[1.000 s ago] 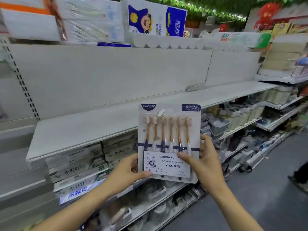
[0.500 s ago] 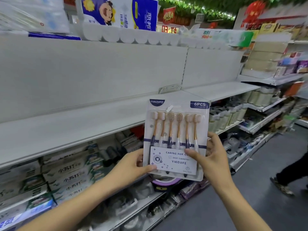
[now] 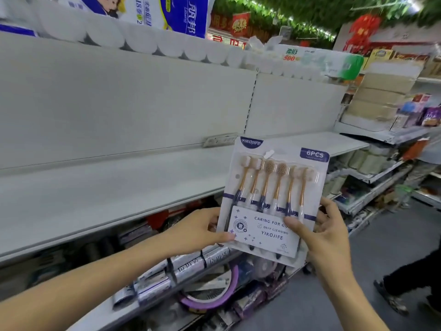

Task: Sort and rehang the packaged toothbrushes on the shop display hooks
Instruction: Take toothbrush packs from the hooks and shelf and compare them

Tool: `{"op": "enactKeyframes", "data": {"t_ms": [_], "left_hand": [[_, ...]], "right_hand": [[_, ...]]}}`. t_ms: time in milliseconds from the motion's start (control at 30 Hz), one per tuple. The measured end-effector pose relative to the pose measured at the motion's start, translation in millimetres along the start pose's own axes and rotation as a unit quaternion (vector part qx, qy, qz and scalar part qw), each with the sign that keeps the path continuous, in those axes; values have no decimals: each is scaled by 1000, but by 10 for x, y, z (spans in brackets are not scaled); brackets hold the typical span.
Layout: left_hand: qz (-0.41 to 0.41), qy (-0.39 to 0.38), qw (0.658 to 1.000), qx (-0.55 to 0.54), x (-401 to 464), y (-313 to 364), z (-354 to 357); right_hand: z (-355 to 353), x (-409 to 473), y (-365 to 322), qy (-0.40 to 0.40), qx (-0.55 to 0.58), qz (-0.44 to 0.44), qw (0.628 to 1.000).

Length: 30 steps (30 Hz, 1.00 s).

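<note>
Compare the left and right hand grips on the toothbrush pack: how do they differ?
The left hand pinches the toothbrush pack at its lower left edge; the right hand holds the lower right. The left thumb only reaches the label's corner; the right thumb lies further in, over the label's print. Shared: both grip low, thumbs in front, pack upright facing the camera.

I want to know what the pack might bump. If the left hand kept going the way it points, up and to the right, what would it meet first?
The left hand already grips the toothbrush pack, so that comes first. Beyond it, probably the bare white shelf, though depth is unclear.
</note>
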State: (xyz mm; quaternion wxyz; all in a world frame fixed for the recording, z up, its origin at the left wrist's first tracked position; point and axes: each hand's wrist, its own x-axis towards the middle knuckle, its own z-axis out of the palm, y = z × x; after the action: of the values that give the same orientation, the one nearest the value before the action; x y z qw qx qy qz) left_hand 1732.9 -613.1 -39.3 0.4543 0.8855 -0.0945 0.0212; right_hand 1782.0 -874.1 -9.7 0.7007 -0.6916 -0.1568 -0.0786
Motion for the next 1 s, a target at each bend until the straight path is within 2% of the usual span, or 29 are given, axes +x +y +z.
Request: {"op": "enactKeyframes", "data": {"t_ms": [100,167,233,300,433,567,633,767,1000], "left_hand": [[19,-30,999,31,511,-21,-34],[22,-40,999,14,850,8,-110],[3,-8,999,-35,1205,85,-229],[-9,40,999,-33,1564,145,-396],[21,175,976,127,2293,52,-773],[31,257,910,322,2905,-291,-1045],[-19,259,890,374,3140,-483,-1109],[-152,232,878,390,3497,-802,-1093],[-181,286,834,436,3664,-932,-1002]], "right_hand": [[-141,421,104,7,-8,-5,1000],[-235,671,156,19,-12,-15,1000],[-334,890,210,33,-3,-22,999],[-436,1081,258,40,3,-22,999],[-627,1418,397,31,-4,-15,999],[-853,1739,557,12,3,0,1000],[-981,1903,619,-2,7,12,1000],[-1241,2216,765,-21,26,29,999],[-1528,2639,1086,-41,35,66,996]]}}
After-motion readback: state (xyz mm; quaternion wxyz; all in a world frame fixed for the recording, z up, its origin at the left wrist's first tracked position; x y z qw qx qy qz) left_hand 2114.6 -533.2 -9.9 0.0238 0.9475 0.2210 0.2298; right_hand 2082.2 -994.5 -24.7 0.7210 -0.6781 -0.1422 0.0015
